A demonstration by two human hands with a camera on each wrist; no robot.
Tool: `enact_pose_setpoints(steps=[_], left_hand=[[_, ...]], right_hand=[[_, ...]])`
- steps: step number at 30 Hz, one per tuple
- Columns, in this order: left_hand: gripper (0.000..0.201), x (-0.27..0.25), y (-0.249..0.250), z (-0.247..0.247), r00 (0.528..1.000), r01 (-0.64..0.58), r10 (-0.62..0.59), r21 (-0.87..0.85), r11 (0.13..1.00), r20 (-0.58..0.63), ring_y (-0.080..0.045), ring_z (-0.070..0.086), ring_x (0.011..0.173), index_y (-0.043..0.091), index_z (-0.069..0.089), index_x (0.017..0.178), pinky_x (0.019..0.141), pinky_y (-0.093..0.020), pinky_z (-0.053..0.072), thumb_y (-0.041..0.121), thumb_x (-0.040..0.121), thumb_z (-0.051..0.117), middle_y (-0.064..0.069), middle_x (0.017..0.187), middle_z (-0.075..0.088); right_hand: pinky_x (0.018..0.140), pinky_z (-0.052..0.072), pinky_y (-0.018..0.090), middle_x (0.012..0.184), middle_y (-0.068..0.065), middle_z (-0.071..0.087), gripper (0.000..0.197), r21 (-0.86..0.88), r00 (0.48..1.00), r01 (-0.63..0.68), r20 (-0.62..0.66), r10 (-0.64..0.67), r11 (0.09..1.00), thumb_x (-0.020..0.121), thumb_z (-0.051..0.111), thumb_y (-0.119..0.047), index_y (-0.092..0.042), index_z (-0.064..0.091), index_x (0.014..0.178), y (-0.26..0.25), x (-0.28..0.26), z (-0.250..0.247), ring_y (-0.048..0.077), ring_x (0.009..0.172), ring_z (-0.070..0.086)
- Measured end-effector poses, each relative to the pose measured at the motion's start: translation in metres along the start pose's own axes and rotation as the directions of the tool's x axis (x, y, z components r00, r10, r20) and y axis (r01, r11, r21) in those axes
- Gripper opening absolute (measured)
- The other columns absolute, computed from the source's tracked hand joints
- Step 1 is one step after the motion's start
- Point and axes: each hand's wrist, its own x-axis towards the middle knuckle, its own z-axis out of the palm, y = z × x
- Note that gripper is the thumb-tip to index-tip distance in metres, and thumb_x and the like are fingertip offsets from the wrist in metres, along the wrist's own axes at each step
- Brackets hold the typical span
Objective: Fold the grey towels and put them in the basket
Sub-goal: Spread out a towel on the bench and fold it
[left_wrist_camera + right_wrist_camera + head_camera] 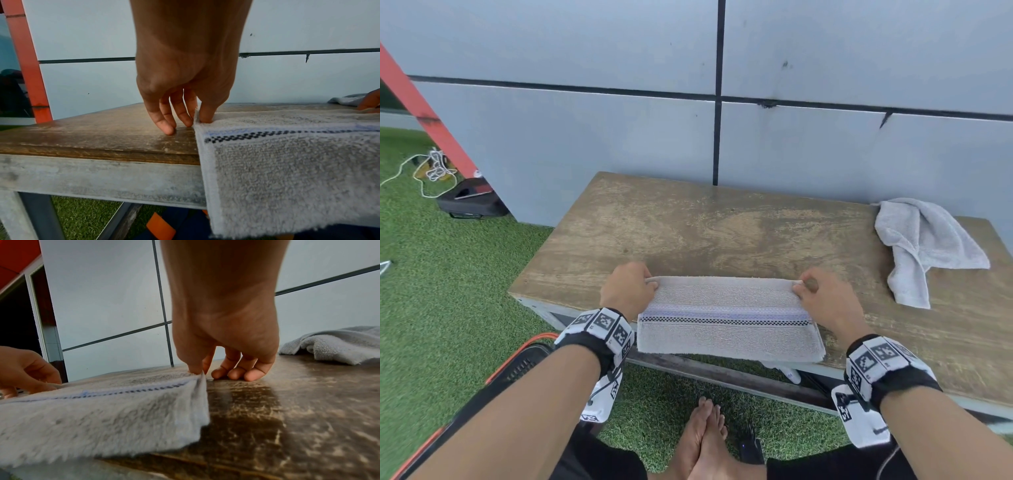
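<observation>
A grey towel (729, 318) with a blue band and a black checked stripe lies on the wooden table (705, 233), its near edge hanging over the front. My left hand (628, 287) pinches the towel's far left corner (200, 120) between thumb and finger. At the far right corner (198, 374), my right hand (822, 301) pinches the cloth the same way. The other fingers (236, 373) rest curled on the tabletop. A second grey towel (924, 246) lies crumpled at the table's right end. A dark basket with an orange rim (524, 363) stands on the grass at my left, mostly hidden by my left arm.
A grey panelled wall (791, 137) stands right behind the table. Green artificial turf (448, 274) surrounds it, with a black case (469, 205) and white cables (434, 168) at the far left. My bare feet (705, 435) are under the table's front edge.
</observation>
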Motion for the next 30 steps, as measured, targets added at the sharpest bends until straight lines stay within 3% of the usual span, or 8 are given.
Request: enact_pose_setpoints(steps=[4,9,14,17,20,23,26,30], left_hand=[[0.022,-0.005,0.005,-0.006,0.998,-0.006,0.004,0.030,1.000,0.063,-0.021,0.064,0.067,0.007,0.067,0.088,0.054,-0.028,0.046,0.027,0.095,0.061,-0.006,0.077,0.067],[0.031,0.005,0.012,-0.028,0.997,-0.046,0.047,-0.007,0.999,0.066,-0.017,0.045,0.046,0.013,0.056,0.062,0.046,-0.024,0.037,0.024,0.091,0.063,0.000,0.053,0.048],[0.014,0.014,0.036,-0.076,0.979,-0.154,0.135,-0.118,0.981,-0.155,-0.012,0.056,0.063,0.015,0.061,0.083,0.051,-0.023,0.040,0.025,0.094,0.062,0.003,0.077,0.063],[0.009,0.012,0.041,-0.091,0.909,-0.291,0.195,-0.228,0.929,-0.368,-0.014,0.061,0.072,0.023,0.060,0.096,0.060,-0.029,0.047,0.032,0.095,0.062,0.006,0.089,0.063],[0.006,0.002,0.029,-0.080,0.843,-0.440,0.289,-0.271,0.856,-0.454,-0.014,0.060,0.075,0.027,0.059,0.097,0.063,-0.031,0.049,0.032,0.096,0.063,0.009,0.091,0.061],[0.012,-0.012,0.003,-0.051,0.894,-0.409,0.329,-0.254,0.877,-0.304,-0.014,0.061,0.084,0.031,0.058,0.096,0.064,-0.026,0.054,0.025,0.092,0.067,0.012,0.100,0.059],[0.022,-0.028,-0.021,-0.017,0.964,-0.223,0.251,-0.246,0.943,0.086,-0.019,0.066,0.094,0.027,0.059,0.098,0.064,-0.019,0.054,0.015,0.086,0.074,0.006,0.113,0.062],[0.018,-0.034,-0.027,0.002,0.987,-0.098,0.130,-0.289,0.952,0.095,-0.017,0.063,0.098,0.018,0.058,0.104,0.066,-0.025,0.050,0.027,0.093,0.069,0.005,0.102,0.062]], right_hand=[[0.088,0.053,0.045,0.106,0.001,0.065,0.012,-0.013,0.997,-0.024,0.080,0.025,1.000,0.095,0.059,-0.041,-0.031,0.053,0.097,0.000,-0.002,-0.004,0.029,0.102,0.058],[0.068,0.041,0.031,0.095,0.003,0.063,0.010,0.129,0.999,0.001,0.033,-0.005,0.992,0.098,0.059,-0.025,-0.017,0.057,0.104,-0.011,-0.007,-0.026,0.017,0.079,0.056],[0.061,0.037,0.028,0.080,-0.002,0.062,0.007,0.269,0.968,0.120,-0.244,-0.053,0.956,0.098,0.060,-0.024,-0.018,0.057,0.099,-0.031,-0.004,-0.068,0.018,0.074,0.056],[0.071,0.039,0.028,0.086,-0.003,0.061,0.009,0.391,0.909,0.231,-0.414,-0.054,0.891,0.099,0.061,-0.024,-0.018,0.056,0.104,-0.038,-0.010,-0.084,0.018,0.079,0.055],[0.065,0.042,0.018,0.084,-0.006,0.057,0.008,0.435,0.878,0.327,-0.469,-0.099,0.839,0.099,0.060,-0.020,-0.021,0.054,0.104,-0.035,-0.027,-0.083,0.011,0.070,0.053],[0.057,0.043,0.013,0.091,-0.008,0.058,0.013,0.405,0.961,0.230,-0.239,-0.140,0.885,0.098,0.060,-0.014,-0.023,0.053,0.105,-0.012,-0.047,-0.063,0.009,0.072,0.056],[0.056,0.043,0.019,0.095,-0.003,0.063,0.019,0.262,0.995,0.086,0.032,-0.098,0.961,0.097,0.058,-0.005,-0.022,0.056,0.104,0.017,-0.059,-0.034,0.017,0.079,0.063],[0.058,0.043,0.025,0.093,-0.005,0.065,0.011,0.243,0.999,0.000,-0.044,0.011,0.970,0.100,0.057,-0.023,-0.017,0.058,0.109,0.027,-0.062,-0.013,0.013,0.077,0.062]])
